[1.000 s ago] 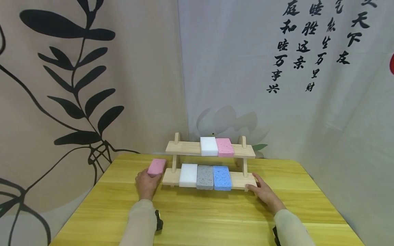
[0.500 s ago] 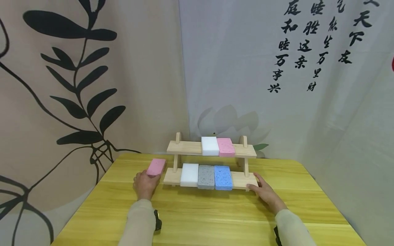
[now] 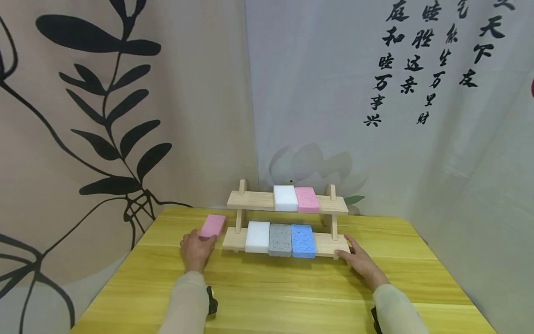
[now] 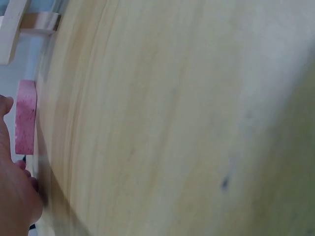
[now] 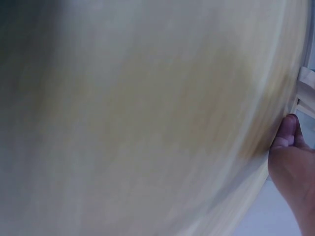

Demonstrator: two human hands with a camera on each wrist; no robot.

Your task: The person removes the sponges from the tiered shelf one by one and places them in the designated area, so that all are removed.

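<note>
A pink sponge (image 3: 212, 226) lies on the table left of a two-tier wooden rack (image 3: 235, 239). My left hand (image 3: 196, 250) is at its near-left edge, fingers loosely bent. In the left wrist view, a small gap shows between the thumb (image 4: 6, 104) and the sponge's side. My right hand (image 3: 362, 264) holds the right end of the rack's lower shelf, thumb in front and fingers round the end. On the lower shelf sit a white sponge (image 3: 257, 236), a grey sponge (image 3: 280, 240) and a blue sponge (image 3: 303, 241). The upper shelf bears another white sponge (image 3: 285, 198) and pink sponge (image 3: 307, 200).
The yellow wooden table (image 3: 283, 297) stretches in front of the rack and to both sides. Behind it hangs a pale cloth backdrop (image 3: 200, 116) with printed leaves and writing. Another pale cloth (image 3: 479, 195) borders the right side.
My left hand has eased slightly left, away from the pink sponge, its grip loosened. My right hand has stayed at the rack's end. The head view has shifted a little.
</note>
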